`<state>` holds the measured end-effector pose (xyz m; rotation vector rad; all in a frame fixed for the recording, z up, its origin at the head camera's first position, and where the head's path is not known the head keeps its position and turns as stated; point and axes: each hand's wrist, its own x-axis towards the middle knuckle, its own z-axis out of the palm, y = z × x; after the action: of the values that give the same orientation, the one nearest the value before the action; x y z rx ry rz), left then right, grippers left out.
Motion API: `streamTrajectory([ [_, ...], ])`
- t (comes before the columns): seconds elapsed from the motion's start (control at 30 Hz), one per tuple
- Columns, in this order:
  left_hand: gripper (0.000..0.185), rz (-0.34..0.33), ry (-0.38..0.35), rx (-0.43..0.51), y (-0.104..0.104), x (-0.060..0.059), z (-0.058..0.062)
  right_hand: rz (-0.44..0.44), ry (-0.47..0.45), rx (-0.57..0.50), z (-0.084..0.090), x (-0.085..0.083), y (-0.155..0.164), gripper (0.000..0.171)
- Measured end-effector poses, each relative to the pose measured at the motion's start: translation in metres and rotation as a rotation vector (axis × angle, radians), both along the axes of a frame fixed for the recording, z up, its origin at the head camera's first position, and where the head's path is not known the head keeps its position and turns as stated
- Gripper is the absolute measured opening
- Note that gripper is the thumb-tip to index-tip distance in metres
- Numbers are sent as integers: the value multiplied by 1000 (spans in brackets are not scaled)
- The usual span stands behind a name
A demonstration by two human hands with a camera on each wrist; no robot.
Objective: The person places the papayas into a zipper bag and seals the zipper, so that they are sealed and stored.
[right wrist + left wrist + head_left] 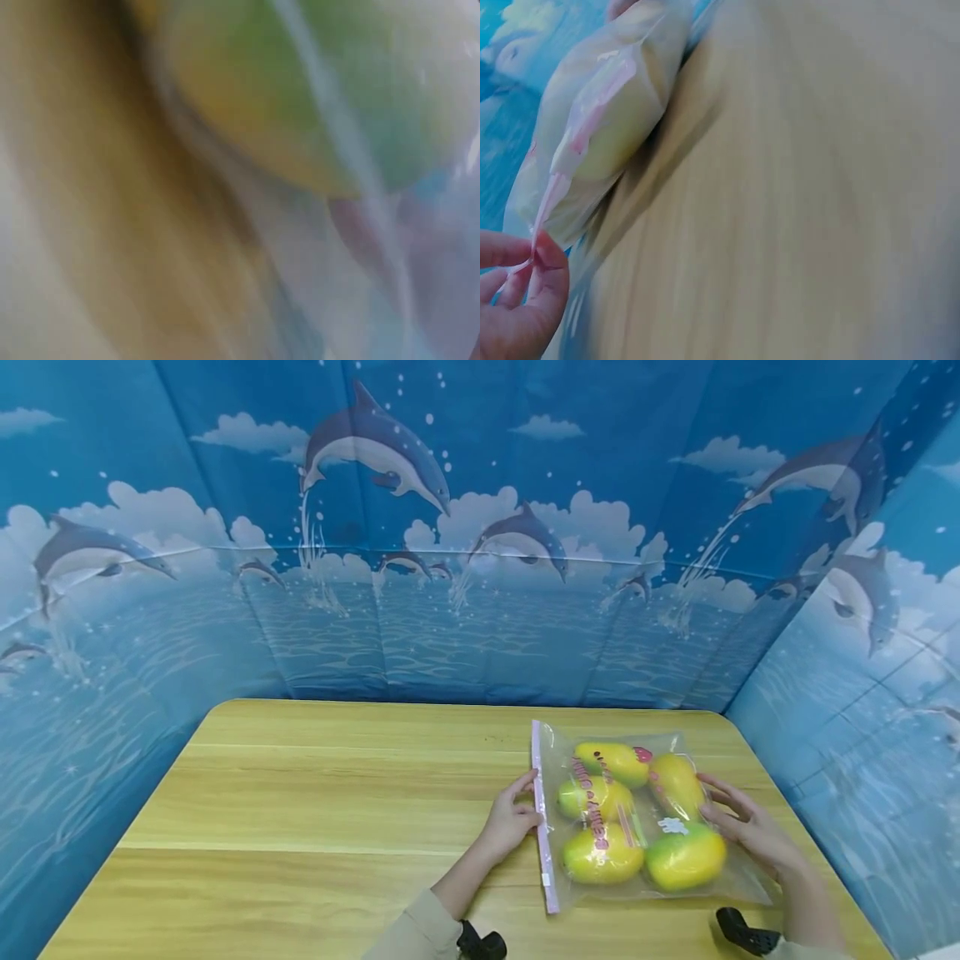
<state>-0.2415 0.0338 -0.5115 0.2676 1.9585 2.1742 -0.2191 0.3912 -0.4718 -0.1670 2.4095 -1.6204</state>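
1. The bag [637, 818] lay flat on the worktop [315, 810], near its right front corner, with five yellow-green mangoes [603, 853] inside and its pink zip strip [542, 818] turned to the left.

2. The left hand [510, 822] had its grip on the zip strip. In the left wrist view the thumb and fingers [547, 262] pinched the pink edge between them, so this grip was narrow and held the strip.

3. The right hand [750, 831] rested at the right side of the bag, its fingers quite straight and spread against the plastic beside the mangoes. It seemed to steady the bag more than to hold it. The right wrist view was too blurred to confirm more.

4. In my judgement, the first risk was that the thin strip could slip out of the pinch, because only the fingertips held it and the plastic looked smooth.

5. A second risk: if the strip was pulled strongly while the right hand only pressed, the whole bag could slide to the left over the smooth wood.

6. A third risk: the mangoes were round and loose in the bag. If the zip side was lifted or opened wide, one of them could roll toward the opening and out onto the worktop.

7. The bag was also close to the right edge, so a push to that side could bring it partly over.
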Motion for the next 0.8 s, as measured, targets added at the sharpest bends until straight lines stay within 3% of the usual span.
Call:
streamTrajectory([
  [0.47, 70, -46, -3, -59, -119, -3, 7, 1, 25, -46, -2, 4, -108, 60],
  [0.8, 69, -17, -33, -106, -180, 1, 6, -14, 40, -93, -8, 7, -170, 62],
])
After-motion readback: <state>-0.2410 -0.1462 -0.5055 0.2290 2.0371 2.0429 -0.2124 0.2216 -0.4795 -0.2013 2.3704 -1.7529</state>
